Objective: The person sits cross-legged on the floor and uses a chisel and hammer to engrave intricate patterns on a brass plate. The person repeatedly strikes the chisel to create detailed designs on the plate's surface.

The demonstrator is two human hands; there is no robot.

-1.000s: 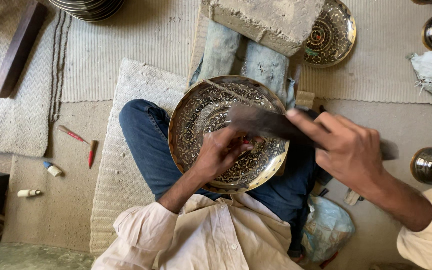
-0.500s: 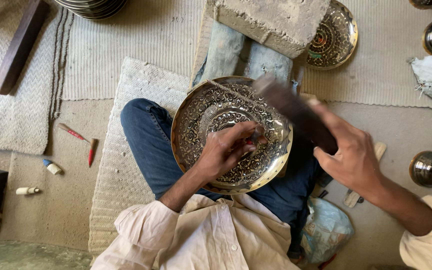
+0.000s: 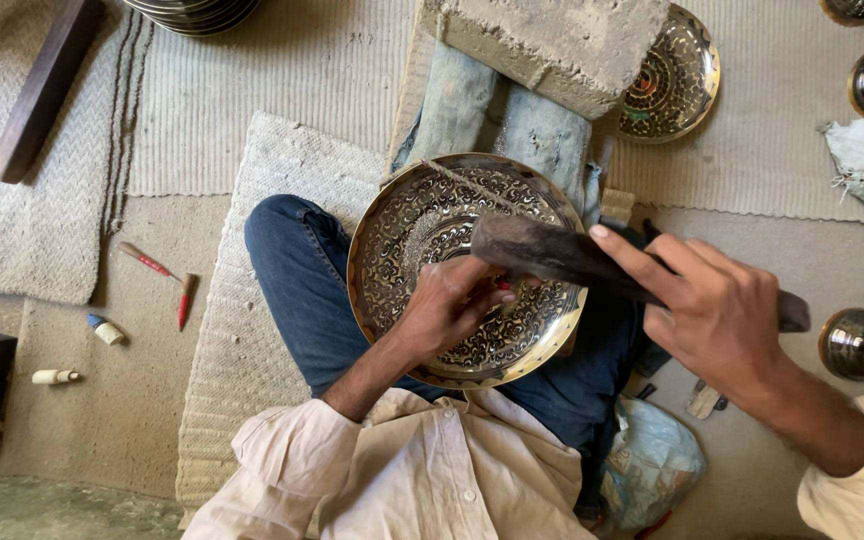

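Brass plate [image 3: 422,240], round and chased all over, rests on the seated person's lap. Left hand [image 3: 449,300] lies on its middle, fingers pinched shut on a small tool that I can barely make out. Right hand [image 3: 717,318], just right of the rim, is wrapped tight around a dark wooden mallet [image 3: 552,255] whose head hangs over the plate beside the left fingers. Woven mats [image 3: 282,200] cover the floor; red-handled tools [image 3: 184,298] lie well left. Beyond the plate a stone block [image 3: 562,45] half hides a second plate [image 3: 674,85].
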